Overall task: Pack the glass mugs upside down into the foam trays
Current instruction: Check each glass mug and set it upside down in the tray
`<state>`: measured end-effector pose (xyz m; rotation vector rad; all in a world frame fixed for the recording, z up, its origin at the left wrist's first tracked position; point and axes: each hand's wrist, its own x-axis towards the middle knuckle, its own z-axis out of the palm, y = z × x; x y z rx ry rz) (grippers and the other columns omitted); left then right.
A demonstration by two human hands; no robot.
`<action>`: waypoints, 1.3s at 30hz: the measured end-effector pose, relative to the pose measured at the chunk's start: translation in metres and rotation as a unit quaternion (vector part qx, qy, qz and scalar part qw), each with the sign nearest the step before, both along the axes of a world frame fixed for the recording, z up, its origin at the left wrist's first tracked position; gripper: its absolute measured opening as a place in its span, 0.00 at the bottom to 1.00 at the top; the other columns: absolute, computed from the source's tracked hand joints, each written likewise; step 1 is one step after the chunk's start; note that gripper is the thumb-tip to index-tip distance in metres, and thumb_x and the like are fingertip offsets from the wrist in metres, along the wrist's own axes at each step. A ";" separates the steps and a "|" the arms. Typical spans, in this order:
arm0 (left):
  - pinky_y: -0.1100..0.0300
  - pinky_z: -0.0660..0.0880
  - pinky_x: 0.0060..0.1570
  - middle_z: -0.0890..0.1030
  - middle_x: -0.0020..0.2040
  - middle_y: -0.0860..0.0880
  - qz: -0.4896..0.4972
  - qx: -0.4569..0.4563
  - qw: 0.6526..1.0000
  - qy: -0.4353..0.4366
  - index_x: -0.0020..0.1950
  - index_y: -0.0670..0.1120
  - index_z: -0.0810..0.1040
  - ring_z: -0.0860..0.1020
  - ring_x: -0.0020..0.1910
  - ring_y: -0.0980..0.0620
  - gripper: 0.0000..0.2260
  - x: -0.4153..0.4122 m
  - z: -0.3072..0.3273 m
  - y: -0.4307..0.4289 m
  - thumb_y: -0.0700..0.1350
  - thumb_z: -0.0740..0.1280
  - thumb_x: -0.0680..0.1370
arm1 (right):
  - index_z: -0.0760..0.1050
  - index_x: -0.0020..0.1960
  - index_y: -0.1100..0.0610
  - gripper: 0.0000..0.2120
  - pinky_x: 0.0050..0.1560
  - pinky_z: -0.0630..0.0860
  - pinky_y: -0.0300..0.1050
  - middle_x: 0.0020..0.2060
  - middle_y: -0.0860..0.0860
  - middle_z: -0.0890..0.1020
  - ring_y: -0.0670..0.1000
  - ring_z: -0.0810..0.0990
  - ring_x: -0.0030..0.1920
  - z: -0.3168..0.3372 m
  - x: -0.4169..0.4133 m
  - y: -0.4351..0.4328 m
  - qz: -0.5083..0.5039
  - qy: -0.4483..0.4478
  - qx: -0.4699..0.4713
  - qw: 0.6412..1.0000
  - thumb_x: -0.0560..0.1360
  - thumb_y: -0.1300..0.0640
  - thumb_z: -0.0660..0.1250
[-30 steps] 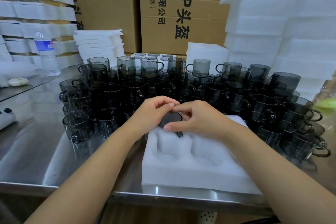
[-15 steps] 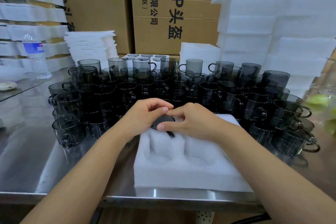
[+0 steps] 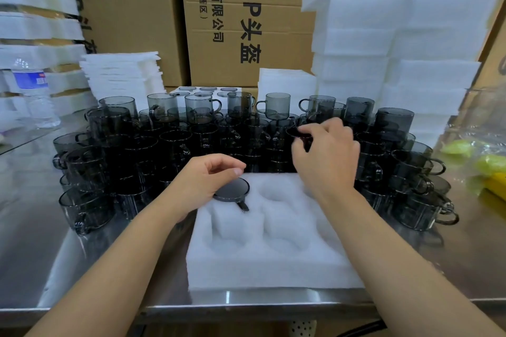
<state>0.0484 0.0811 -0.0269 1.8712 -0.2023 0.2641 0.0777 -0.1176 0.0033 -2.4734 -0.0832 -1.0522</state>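
Observation:
A white foam tray (image 3: 273, 260) with several round pockets lies on the steel table in front of me. One smoky glass mug (image 3: 232, 190) sits upside down in its far-left pocket, handle pointing toward me. My left hand (image 3: 202, 183) hovers just over that mug with loosely curled fingers, holding nothing. My right hand (image 3: 325, 156) reaches past the tray's far edge and pinches the rim of an upright mug (image 3: 294, 133) between thumb and fingers. A dense crowd of stacked upright mugs (image 3: 169, 150) fills the table behind and beside the tray.
Tall stacks of foam trays (image 3: 383, 35) stand at the right, thinner foam sheets (image 3: 123, 74) at the back left. A packed tray (image 3: 208, 91) lies behind the mugs. Cardboard boxes (image 3: 232, 22) form the back wall. A water bottle (image 3: 32, 93) stands left, a yellow-filled bag (image 3: 482, 161) right.
My right hand has left the upside-down mug in the tray and moved up and right to an upright mug's rim. The left hand has lifted slightly off the packed mug.

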 end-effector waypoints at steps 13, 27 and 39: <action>0.75 0.72 0.37 0.85 0.43 0.57 -0.003 -0.003 1.000 0.002 0.43 0.55 0.84 0.81 0.41 0.64 0.09 -0.001 0.000 0.001 0.41 0.71 0.75 | 0.69 0.62 0.55 0.20 0.47 0.54 0.49 0.51 0.55 0.76 0.58 0.67 0.53 -0.004 0.008 -0.011 -0.131 0.104 -0.159 0.973 0.70 0.65 0.61; 0.74 0.73 0.38 0.85 0.43 0.56 -0.005 -0.009 1.000 -0.005 0.43 0.54 0.84 0.81 0.40 0.64 0.09 0.000 0.000 0.000 0.39 0.71 0.75 | 0.68 0.64 0.55 0.24 0.43 0.50 0.46 0.48 0.55 0.77 0.58 0.69 0.51 -0.001 0.009 -0.009 -0.109 0.033 -0.108 0.988 0.69 0.66 0.62; 0.75 0.73 0.39 0.85 0.41 0.57 -0.003 -0.002 1.000 -0.006 0.45 0.52 0.83 0.81 0.40 0.65 0.08 -0.001 0.001 -0.001 0.38 0.71 0.75 | 0.69 0.62 0.56 0.21 0.43 0.52 0.46 0.47 0.53 0.78 0.57 0.70 0.50 -0.002 0.008 -0.009 -0.091 0.026 -0.098 0.991 0.70 0.66 0.61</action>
